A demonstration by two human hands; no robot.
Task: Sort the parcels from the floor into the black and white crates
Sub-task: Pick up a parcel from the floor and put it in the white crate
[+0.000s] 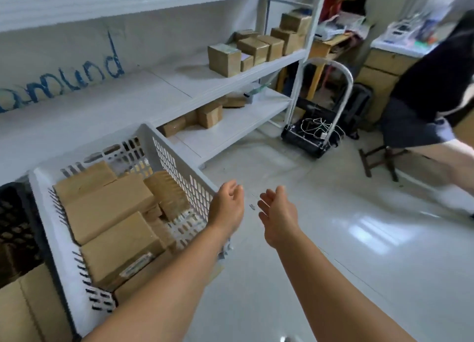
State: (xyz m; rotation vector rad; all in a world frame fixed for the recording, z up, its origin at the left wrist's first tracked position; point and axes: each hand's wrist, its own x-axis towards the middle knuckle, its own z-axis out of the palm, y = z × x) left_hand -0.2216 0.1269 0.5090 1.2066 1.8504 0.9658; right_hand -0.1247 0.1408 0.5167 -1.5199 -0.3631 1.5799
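Black plastic lattice crate [15, 228] sits at your far left, mostly cut off by the frame, with a brown cardboard box [28, 313] showing just below it, and touching its right wall stands the white perforated plastic crate [177, 159], already well filled with brown paper-wrapped parcels [110, 205] lying flat and one ribbed parcel [168, 195] tilted against its far side. Your left hand [227, 205] hovers over that white crate's right rim, fingers loosely spread and holding nothing; your right hand [278, 213] is just beside it over the glossy white floor [359, 239], likewise relaxed and empty. No parcel lies on the floor patch you can see, so the step in hand looks like fetching the next one: turn your head to find the pile before reaching. When you pick up, take a parcel by its long sides with both hands, read which crate it belongs in, and lay it flat in the gap by the white crate's near right corner instead of stacking on the tilted one. Mind the seated person [431, 105] and the black trolley [313, 136] at right.
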